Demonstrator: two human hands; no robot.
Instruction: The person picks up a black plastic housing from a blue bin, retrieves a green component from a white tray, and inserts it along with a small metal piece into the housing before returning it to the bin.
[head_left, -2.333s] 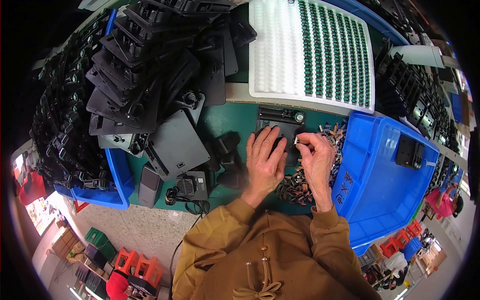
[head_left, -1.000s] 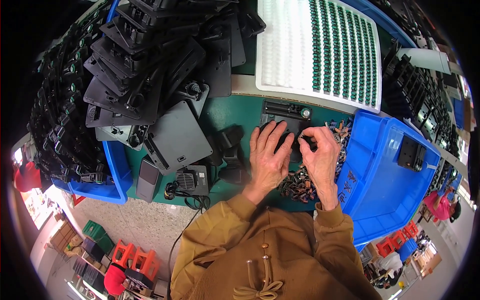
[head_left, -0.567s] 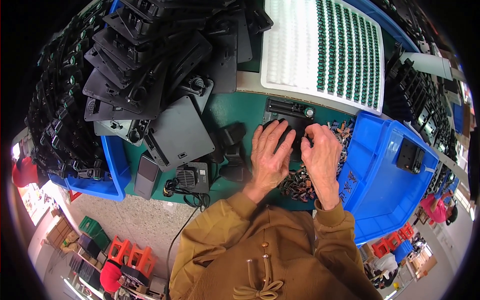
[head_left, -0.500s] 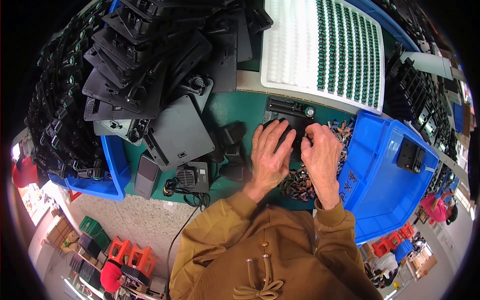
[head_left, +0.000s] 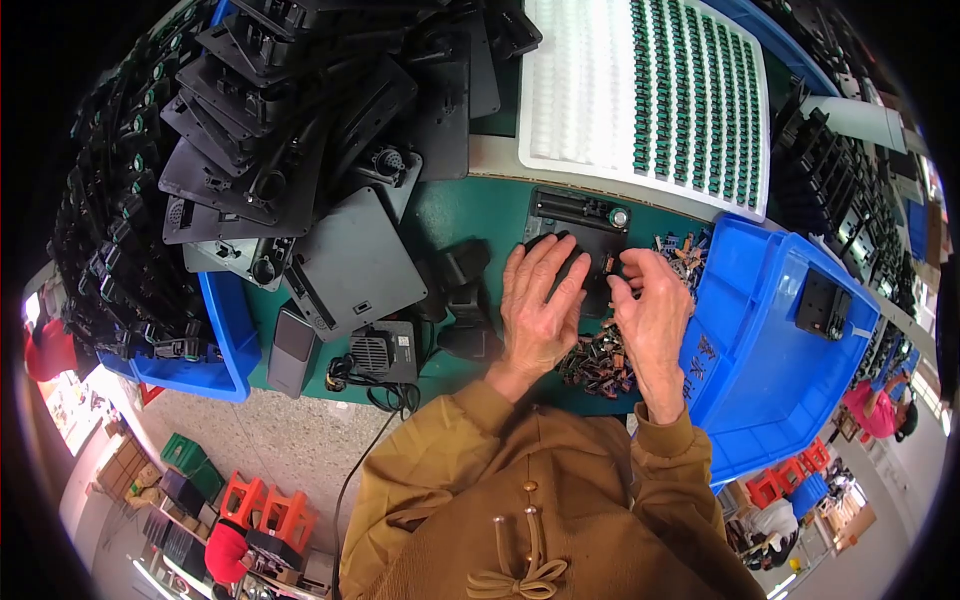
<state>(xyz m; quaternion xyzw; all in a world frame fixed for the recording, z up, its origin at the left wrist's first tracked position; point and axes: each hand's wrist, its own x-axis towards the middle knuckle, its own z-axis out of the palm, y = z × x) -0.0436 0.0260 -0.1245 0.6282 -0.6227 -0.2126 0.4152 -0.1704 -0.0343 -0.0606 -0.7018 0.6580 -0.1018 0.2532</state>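
Observation:
A black plastic panel part (head_left: pixel 592 225) lies on the green bench top (head_left: pixel 470 215) in front of me. My left hand (head_left: pixel 540 305) lies flat on it, fingers spread. Beside it my right hand (head_left: pixel 655 315) rests at the part's right edge with fingertips pinched together; whether it holds a small piece I cannot tell. A heap of small dark and copper-coloured connectors (head_left: pixel 600 360) sits under and between both wrists.
A blue bin (head_left: pixel 780 400) with one black part (head_left: pixel 822 305) stands at the right. A white tray (head_left: pixel 640 90) of green components lies behind. Stacked black panels (head_left: pixel 290 130) fill the left, over a blue bin (head_left: pixel 225 345). A small black device with cable (head_left: pixel 385 350) sits near the front edge.
My right hand has come down from a raised pinch to the part's right edge, close beside the left hand. The left hand stays pressed on the black part.

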